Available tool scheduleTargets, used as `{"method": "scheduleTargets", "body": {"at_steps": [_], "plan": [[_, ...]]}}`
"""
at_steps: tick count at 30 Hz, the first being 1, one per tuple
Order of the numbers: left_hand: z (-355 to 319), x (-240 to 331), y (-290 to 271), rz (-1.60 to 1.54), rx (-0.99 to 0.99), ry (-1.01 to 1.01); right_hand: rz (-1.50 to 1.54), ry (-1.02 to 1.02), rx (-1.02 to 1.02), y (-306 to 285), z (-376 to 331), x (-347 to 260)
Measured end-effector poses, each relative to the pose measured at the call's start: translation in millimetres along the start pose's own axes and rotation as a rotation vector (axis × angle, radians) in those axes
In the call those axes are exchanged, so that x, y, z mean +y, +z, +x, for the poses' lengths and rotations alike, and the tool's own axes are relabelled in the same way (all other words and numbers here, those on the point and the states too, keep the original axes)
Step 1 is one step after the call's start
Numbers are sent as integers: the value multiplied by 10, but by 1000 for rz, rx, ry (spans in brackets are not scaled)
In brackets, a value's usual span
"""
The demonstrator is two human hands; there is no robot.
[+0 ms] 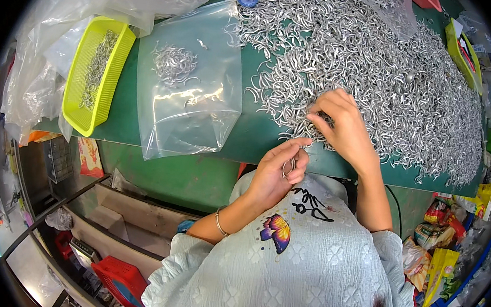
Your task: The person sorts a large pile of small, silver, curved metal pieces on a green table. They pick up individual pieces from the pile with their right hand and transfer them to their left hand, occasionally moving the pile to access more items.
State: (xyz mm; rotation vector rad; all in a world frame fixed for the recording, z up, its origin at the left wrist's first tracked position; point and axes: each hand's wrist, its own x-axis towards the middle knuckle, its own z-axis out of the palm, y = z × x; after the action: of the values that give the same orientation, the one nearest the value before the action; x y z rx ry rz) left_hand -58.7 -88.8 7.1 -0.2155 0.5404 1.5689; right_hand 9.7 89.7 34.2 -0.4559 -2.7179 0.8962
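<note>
A wide heap of small curved silver metal pieces (377, 89) covers much of the green table. Near the table's front edge, my left hand (279, 166) is curled around at least one curved metal piece (288, 167), its thumb and forefinger meeting at the tips. My right hand (343, 126) is bent over the near-left edge of the heap, thumb and fingers drawn together. Whatever lies between those fingertips is hidden. Left of the heap lies a clear plastic bag (201, 124), with a small cluster of metal pieces (174, 64) showing on it.
A yellow-green basket (128, 49) holding metal pieces stands at the table's left, beside crumpled clear plastic (41, 74). Another yellow-green basket (465, 55) sits at the far right. Below left are shelving and a red basket (122, 285); colourful packets (441, 273) are stacked at right.
</note>
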Motion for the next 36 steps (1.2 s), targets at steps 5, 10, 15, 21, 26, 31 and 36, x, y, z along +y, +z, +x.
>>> {"method": "scheduleTargets", "body": {"at_steps": [5,10,15,21,26,31,36], "plan": [[26,-1,10,7,-35,-12,-45,118,211,71,154,35],[10,11,-6,-4,-22,-9,-285,100,130,147,143,40],[18,3,0,-33,23,5,-240,141,137,17,34,84],[22,6,3,-48,19,-11,-242,239,183,-160,-115,62],[32,-15,7,-57,8,-20,-285,160,251,-159,-103,42],[40,-24,10,-43,-21,-39,-303,109,135,-11,-70,10],[23,-21,-3,-44,4,-22,-317,227,144,-140,-171,32]]}}
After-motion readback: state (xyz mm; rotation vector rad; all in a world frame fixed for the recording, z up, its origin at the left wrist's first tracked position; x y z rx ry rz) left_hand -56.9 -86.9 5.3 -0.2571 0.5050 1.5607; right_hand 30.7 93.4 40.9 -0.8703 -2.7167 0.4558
